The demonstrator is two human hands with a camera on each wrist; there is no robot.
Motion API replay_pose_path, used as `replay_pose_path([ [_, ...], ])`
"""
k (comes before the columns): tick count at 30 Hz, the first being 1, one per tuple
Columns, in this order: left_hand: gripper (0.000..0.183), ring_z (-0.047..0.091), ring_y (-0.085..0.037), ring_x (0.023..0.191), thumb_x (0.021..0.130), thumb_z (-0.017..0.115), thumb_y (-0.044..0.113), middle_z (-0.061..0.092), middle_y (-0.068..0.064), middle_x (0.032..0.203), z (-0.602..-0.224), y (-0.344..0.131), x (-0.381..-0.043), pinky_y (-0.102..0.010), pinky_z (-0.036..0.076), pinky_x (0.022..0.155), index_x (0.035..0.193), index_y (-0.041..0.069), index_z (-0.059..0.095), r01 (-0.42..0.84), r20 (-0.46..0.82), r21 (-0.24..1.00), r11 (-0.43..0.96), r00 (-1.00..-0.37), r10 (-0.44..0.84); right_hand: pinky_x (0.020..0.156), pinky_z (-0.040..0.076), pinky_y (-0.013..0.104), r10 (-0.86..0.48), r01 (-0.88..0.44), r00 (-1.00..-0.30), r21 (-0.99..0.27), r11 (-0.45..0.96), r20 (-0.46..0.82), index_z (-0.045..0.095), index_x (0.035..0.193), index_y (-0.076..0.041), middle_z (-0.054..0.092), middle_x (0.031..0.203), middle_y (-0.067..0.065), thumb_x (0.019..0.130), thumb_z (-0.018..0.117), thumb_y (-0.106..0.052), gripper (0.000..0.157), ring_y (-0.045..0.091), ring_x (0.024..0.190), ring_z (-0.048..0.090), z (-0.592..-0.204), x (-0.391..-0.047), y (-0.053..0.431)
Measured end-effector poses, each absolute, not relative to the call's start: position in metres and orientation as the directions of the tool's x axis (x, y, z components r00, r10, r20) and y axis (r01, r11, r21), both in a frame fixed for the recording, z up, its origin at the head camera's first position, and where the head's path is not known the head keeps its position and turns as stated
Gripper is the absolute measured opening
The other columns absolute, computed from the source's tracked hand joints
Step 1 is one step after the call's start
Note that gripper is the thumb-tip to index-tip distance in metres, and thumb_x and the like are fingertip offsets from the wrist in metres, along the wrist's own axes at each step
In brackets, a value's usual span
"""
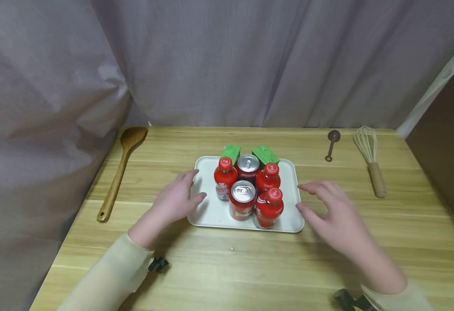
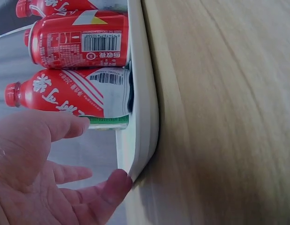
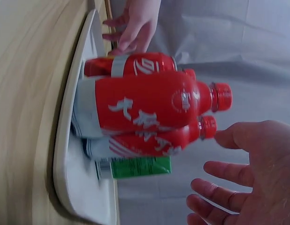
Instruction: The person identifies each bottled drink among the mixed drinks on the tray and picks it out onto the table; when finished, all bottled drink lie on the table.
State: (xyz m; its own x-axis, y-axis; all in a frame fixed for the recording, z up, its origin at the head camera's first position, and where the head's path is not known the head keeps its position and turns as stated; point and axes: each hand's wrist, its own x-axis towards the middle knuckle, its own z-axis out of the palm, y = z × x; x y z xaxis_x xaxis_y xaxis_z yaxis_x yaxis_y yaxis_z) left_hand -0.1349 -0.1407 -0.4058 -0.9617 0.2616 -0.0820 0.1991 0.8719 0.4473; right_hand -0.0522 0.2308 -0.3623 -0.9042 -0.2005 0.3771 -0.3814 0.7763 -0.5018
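Note:
A white tray point(image 1: 207, 220) carries several red cola bottles point(image 1: 225, 177), two red cans point(image 1: 242, 201) with silver tops, and two green cartons point(image 1: 265, 154) at the back. At the tray's left side is my left hand point(image 1: 174, 198), thumb and fingers spread apart; in the left wrist view a fingertip point(image 2: 117, 180) meets the tray's rim. My right hand point(image 1: 333, 214) is by the tray's right edge, fingers apart and loosely bent. In the right wrist view its thumb overlaps a bottle cap point(image 3: 208, 126). Neither hand grips anything.
A wooden spatula point(image 1: 118, 172) lies on the left of the wooden table point(image 1: 227, 272). On the right are a small brown spoon point(image 1: 331, 144) and a whisk point(image 1: 371, 160) with a wooden handle. A grey curtain point(image 1: 219, 65) hangs behind the table.

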Motion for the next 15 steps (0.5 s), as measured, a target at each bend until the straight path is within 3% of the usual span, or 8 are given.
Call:
replay_pose_path([
  [4, 0.078, 0.060, -0.038, 0.127, 0.097, 0.067, 0.043, 0.056, -0.019, 0.144, -0.409, -0.138, -0.140, -0.059, 0.050, 0.103, 0.159, 0.008, 0.037, 0.171, -0.109, 0.457, 0.873, -0.963, 0.246, 0.093, 0.047, 0.045, -0.218, -0.388, -0.907, -0.511, 0.767, 0.361, 0.071, 0.123, -0.011, 0.068, 0.118, 0.000, 0.084, 0.085, -0.017, 0.043, 0.023, 0.115, 0.058, -0.365, -0.052, 0.221],
  [10, 0.075, 0.062, -0.039, 0.118, 0.095, 0.069, 0.035, 0.054, -0.021, 0.141, -0.413, -0.138, -0.147, -0.058, 0.051, 0.103, 0.157, 0.006, 0.039, 0.125, -0.139, 0.471, 0.873, -0.967, 0.214, 0.083, 0.050, 0.027, -0.215, -0.401, -0.902, -0.544, 0.737, 0.373, 0.072, 0.121, -0.014, 0.067, 0.112, -0.006, 0.080, 0.089, -0.020, 0.044, 0.012, 0.104, 0.058, -0.369, -0.051, 0.207],
  [15, 0.077, 0.061, -0.039, 0.114, 0.093, 0.073, 0.029, 0.051, -0.022, 0.140, -0.417, -0.138, -0.152, -0.056, 0.053, 0.101, 0.158, 0.007, 0.038, 0.077, -0.193, 0.482, 0.873, -0.962, 0.191, 0.077, 0.048, 0.026, -0.167, -0.360, -0.922, -0.610, 0.706, 0.350, 0.070, 0.120, -0.013, 0.061, 0.101, -0.005, 0.080, 0.089, -0.019, 0.045, 0.012, 0.092, 0.054, -0.373, -0.051, 0.192],
])
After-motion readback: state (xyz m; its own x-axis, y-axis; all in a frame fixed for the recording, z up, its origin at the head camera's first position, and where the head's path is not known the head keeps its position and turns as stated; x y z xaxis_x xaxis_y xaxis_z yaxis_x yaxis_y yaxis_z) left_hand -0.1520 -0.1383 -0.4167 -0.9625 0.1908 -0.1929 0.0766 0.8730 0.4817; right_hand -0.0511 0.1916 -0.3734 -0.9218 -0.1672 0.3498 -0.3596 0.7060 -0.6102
